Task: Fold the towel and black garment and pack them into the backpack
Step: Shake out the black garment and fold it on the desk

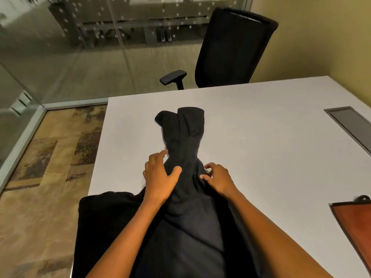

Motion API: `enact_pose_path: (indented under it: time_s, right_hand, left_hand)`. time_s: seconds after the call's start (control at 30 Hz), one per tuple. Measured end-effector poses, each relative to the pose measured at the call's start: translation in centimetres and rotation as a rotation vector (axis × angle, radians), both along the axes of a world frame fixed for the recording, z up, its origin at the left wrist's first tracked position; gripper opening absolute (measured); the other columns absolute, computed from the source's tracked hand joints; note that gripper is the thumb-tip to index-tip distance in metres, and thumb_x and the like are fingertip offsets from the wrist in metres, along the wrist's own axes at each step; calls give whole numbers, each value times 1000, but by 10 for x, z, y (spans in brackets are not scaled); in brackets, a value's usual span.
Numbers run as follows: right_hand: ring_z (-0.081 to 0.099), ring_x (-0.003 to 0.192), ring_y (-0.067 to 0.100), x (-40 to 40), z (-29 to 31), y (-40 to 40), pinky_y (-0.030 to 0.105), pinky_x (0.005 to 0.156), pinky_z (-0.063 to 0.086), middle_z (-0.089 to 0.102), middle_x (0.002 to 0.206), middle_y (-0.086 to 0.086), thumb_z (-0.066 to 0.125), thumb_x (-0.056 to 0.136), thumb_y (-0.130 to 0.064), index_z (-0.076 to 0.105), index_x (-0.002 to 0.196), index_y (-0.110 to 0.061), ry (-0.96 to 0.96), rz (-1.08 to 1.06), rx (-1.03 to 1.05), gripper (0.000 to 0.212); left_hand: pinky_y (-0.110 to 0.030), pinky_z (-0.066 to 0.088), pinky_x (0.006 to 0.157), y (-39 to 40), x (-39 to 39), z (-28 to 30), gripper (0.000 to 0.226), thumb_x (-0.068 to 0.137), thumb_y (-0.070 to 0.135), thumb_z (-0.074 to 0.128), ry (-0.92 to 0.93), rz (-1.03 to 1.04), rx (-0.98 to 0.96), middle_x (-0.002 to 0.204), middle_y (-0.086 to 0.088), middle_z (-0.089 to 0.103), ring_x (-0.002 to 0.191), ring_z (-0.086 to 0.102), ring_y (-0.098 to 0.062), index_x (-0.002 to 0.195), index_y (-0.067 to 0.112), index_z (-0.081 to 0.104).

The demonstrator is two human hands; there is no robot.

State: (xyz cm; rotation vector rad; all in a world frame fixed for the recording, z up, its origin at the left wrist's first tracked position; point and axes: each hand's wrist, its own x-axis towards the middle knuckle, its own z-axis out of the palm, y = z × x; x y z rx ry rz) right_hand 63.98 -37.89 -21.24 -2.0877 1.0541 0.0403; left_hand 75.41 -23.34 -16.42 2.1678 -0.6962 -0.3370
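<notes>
Head view showed the black garment (183, 177) stretched on the white counter (261, 125), its long axis running straight away from the person, far end bunched narrow and near end spilling over the counter's edge. Left hand (159, 177) gripped the cloth at its waist, thumb pressed on top, fingers curled round the left side. Right hand (217, 178) pinched the opposite edge. Both sat level across that axis, neither nearer, so I judged the fold would go lengthwise. A reddish-brown bag (353, 219) lay well apart at right; I saw no towel
</notes>
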Motion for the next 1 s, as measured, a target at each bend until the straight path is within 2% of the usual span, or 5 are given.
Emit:
enact_pose_path:
  time_s: [0.17,0.27,0.63,0.77,1.0]
  right_hand:
    - [61,97,26,12,-13,-6,33,84,48,65,109,6,68,83,-33,56,114,-18,20,11,78,36]
    - [61,83,21,11,-15,-17,35,79,50,64,87,-1,65,85,-36,57,84,-26,33,3,48,13]
    - [60,68,23,3,13,-56,32,63,50,61,71,5,66,82,-31,54,65,-15,251,-102,144,26]
    - [62,71,23,43,19,-76,32,70,52,64,71,4,63,85,-47,61,70,-10,49,-54,97,39]
    - [61,76,30,140,-6,-81,37,74,50,66,85,16,65,87,-39,63,99,2,-254,-235,623,43]
  left_hand:
    - [-48,34,108,-78,26,-15,96,74,63,63,84,-38,239,145,-13,33,131,37,-32,145,12,23]
    - [-41,44,94,-91,42,-32,63,80,46,66,36,-74,338,131,-14,43,115,50,-33,127,9,46]
    - [-34,41,68,-22,93,-47,14,76,20,62,651,515,-153,78,-9,57,81,55,-31,79,9,54]
    - [-39,52,77,-29,117,-32,34,83,41,62,1243,378,-439,87,-13,71,88,64,-33,95,10,66]
    - [-43,44,102,-80,148,-40,73,58,51,84,1261,56,-274,114,-15,68,109,63,-31,116,11,64]
